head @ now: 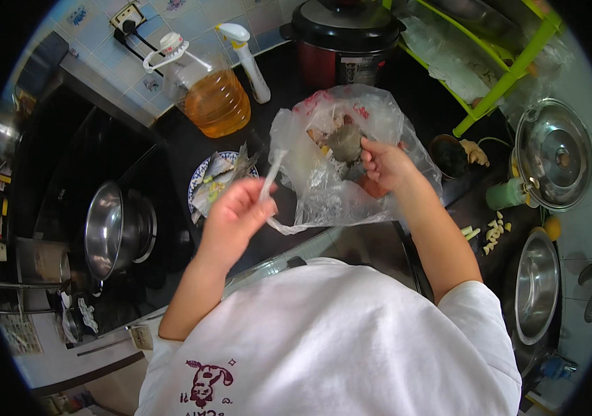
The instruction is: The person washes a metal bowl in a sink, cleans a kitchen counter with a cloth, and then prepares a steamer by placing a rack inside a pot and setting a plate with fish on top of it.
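Note:
A translucent plastic bag with red printing lies spread open on the dark counter, mixed scraps showing inside. My left hand pinches its twisted handle and pulls it towards the left. In my right hand, over the bag's mouth, is a flat greyish piece; blur hides what it is. Left of the bag, partly behind my left hand, sits a blue-and-white plate. Fish rests on it with yellow-green shreds on top, the tail sticking up over the rim.
An oil jug, a spray bottle and an electric pressure cooker line the back. A green rack stands at right, near ginger, garlic cloves and a steel basin. A steel pan sits at left.

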Available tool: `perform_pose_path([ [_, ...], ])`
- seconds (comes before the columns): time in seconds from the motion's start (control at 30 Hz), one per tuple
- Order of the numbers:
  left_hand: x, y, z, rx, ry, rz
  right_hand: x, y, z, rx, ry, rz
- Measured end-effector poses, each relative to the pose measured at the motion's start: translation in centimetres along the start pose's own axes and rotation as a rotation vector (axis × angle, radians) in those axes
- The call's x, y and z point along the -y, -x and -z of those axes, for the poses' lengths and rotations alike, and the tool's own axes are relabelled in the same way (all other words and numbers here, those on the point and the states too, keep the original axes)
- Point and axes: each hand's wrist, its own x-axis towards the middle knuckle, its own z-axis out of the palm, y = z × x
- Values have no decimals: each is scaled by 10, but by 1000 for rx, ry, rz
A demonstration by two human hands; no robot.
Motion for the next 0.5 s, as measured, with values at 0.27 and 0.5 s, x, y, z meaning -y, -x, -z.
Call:
perform_pose_path([
  [0.27,-59,-59,-44,202,-799,-596,20,21,-34,14,13,-28],
  [0.5,-13,-124,-49,269,-1150,-355,23,39,-64,71,29,68],
])
